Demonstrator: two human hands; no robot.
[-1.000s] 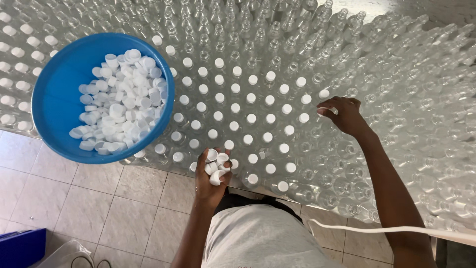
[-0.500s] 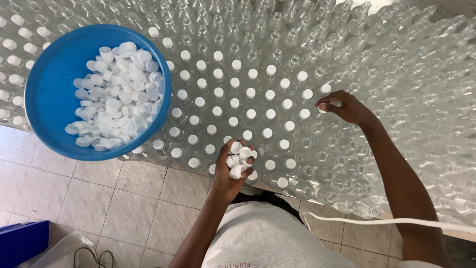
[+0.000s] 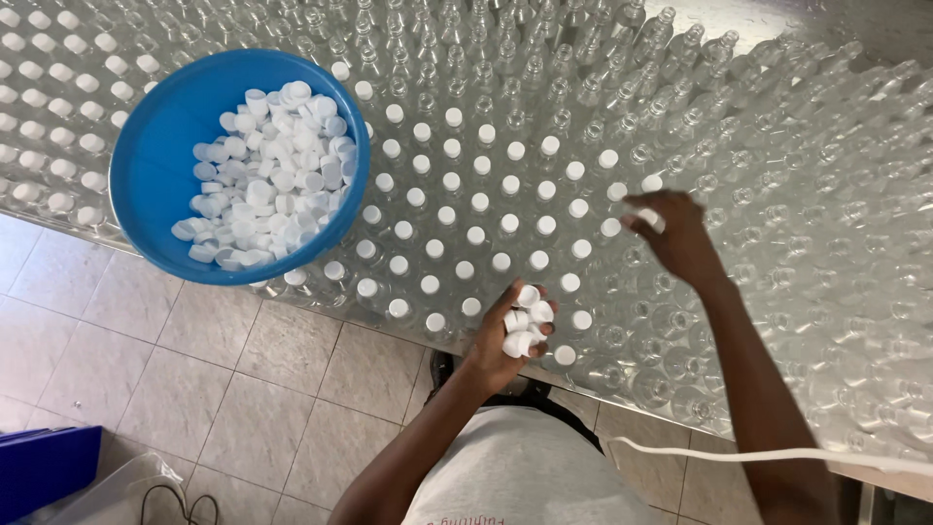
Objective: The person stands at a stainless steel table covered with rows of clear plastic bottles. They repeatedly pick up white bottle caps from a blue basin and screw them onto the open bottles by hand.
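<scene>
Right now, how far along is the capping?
Done: white caps sit on the bottles nearest the blue bowl. In hand: the left hand holds a clutch of caps; the right hand has one at a bottle mouth. Left: the open bottles to the right and at the far side.

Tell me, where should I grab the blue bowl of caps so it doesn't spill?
Probably by the rim. The blue bowl sits on top of the bottles, and its near edge hangs out past them over the floor. Come from that floor side with one hand on each side of the rim, then lift it level. The caps lie loose inside, so tipping would spill them.
</scene>
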